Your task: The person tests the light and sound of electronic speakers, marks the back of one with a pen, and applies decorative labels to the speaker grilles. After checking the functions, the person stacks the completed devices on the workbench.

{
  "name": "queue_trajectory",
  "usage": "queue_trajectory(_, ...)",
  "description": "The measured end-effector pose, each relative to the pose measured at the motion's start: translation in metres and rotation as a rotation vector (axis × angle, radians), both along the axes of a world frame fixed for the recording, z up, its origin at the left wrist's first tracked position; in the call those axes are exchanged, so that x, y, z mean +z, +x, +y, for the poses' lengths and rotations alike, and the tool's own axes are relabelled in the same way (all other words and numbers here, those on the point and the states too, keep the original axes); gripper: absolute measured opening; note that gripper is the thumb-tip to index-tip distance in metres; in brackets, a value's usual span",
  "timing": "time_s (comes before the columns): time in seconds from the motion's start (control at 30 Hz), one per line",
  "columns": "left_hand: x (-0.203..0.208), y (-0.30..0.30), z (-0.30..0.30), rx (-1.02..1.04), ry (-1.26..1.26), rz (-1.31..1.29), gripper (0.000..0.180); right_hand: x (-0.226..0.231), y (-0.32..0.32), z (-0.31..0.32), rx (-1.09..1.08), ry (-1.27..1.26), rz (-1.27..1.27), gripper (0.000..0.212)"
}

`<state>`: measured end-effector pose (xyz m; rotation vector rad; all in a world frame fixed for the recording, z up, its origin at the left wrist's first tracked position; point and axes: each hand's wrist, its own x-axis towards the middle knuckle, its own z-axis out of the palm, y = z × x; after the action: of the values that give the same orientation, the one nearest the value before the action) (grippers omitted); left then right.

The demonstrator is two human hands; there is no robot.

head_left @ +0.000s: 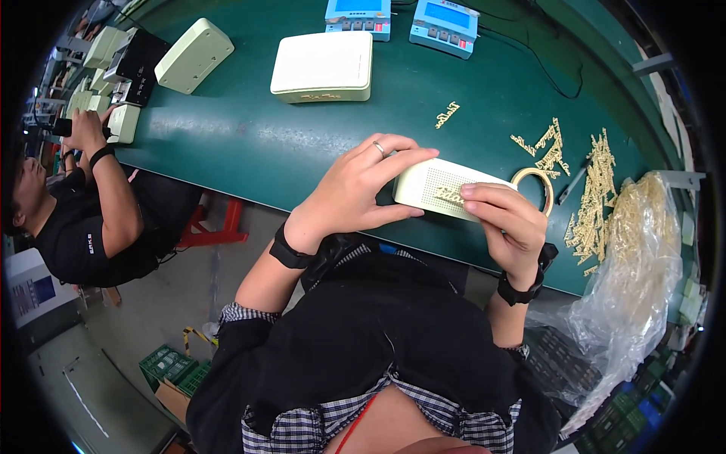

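Left hand (359, 178): grasping the left end of a pale green box (423, 180), thumb on the near edge, index finger on the far edge. Right hand (510, 223): fingers bent over the right part of the same box, fingertips on a gold script piece (448, 195); whether they pinch or only press it cannot be told. Box: at the near edge of a green table (249, 144), dotted face up, script piece against that face.

Right of the box: one tape roll (550, 198), just beside; one dark pen (575, 181); one long heap of gold script pieces (596, 197); one clear plastic bag (643, 227), right of the heap.

Farther: one small gold cluster (553, 147), right; one single gold piece (447, 115), centre.

Left: one co-worker (76, 219), dark shirt, arms raised.

Far: one larger pale box (321, 68); one tilted pale casing (195, 57), left of it; two blue devices (444, 29) with screens.
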<state>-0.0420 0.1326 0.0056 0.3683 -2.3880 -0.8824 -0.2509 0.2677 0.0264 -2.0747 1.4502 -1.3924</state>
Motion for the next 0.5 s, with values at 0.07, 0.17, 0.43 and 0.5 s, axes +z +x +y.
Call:
queue_trajectory(0.07,-0.0002,-0.0002,-0.0003,-0.001,0.001,0.001,0.067,-0.0008,-0.0008,0.0001,-0.002,-0.007,0.017,0.020)
queue_trajectory(0.17,-0.0008,-0.0004,-0.0007,-0.003,0.005,0.005,0.067,-0.0024,-0.0012,0.0005,-0.020,-0.029,0.005,0.020)
queue_trajectory(0.43,-0.0016,-0.0007,-0.0006,-0.002,-0.001,0.012,0.067,-0.0046,0.0002,-0.0001,-0.047,-0.060,0.020,0.022)
queue_trajectory(0.5,-0.0016,-0.0005,-0.0005,0.000,-0.008,0.012,0.067,-0.0030,-0.0002,0.0000,-0.039,-0.053,0.029,0.022)
